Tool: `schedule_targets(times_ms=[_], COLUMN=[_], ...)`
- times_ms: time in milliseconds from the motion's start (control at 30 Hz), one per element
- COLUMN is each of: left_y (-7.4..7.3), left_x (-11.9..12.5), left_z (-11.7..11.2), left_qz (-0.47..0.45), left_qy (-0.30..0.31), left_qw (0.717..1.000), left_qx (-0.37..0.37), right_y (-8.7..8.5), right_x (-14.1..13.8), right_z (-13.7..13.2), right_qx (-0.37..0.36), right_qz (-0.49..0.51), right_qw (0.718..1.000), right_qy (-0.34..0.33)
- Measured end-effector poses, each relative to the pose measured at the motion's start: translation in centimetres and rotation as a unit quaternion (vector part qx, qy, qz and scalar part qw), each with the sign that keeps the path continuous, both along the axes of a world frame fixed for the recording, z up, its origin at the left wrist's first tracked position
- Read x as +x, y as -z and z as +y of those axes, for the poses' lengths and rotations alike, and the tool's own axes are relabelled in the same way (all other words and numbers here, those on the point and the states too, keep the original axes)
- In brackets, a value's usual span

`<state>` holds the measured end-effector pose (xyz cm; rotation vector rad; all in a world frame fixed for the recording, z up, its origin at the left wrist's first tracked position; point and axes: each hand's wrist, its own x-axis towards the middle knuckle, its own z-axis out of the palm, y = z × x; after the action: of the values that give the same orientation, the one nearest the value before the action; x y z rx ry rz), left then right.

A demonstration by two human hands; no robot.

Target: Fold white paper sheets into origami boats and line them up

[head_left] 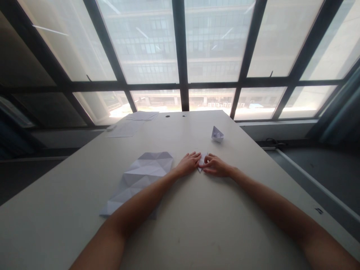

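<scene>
A small folded piece of white paper [202, 159] with a pointed lower end lies on the table between my hands. Its left side is pressed by my left hand [190, 163], which is open, with the fingers laid out flat. My right hand [216, 165] is closed at the paper's right edge, thumb and curled fingers on it; the fingers partly hide the fold. Beyond the right hand stands a folded paper boat [217, 134]. To the left, partly under my left forearm, spreads a large creased white sheet [147, 165].
The white table [202, 232] reaches to the windows [210, 41]. Flat paper sheets [123, 128] lie at its far left. Two small dark spots sit near the far edge. A small dark label [318, 210] is near the right edge.
</scene>
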<state>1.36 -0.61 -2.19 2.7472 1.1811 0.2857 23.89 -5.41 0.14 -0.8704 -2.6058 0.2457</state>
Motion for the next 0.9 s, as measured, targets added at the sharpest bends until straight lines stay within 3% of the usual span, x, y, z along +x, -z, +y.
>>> schedule_targets(times_ms=[167,367,600,900], left_y=[0.1,-0.2,-0.6,-0.6], left_x=[0.0,-0.2,-0.1,0.0], left_z=[0.0,-0.2,-0.2,-0.2], left_qz=[0.003,0.005,0.026,0.034], left_qy=[-0.01,-0.002,0.01,0.014], left_qw=[1.0,1.0,0.999,0.999], left_qx=[0.001,-0.004,-0.019,-0.017], right_y=[-0.2,0.3,1.2,1.4], right_x=[-0.5,-0.5,1.1,1.1], right_z=[-0.3,0.2,1.9,2.4], right_qx=[-0.016,-0.002,0.026,0.018], right_qz=[0.006,0.001,-0.026,-0.089], right_qw=[0.999,1.0,0.993,0.958], right_qy=[-0.04,-0.023,0.115,0.272])
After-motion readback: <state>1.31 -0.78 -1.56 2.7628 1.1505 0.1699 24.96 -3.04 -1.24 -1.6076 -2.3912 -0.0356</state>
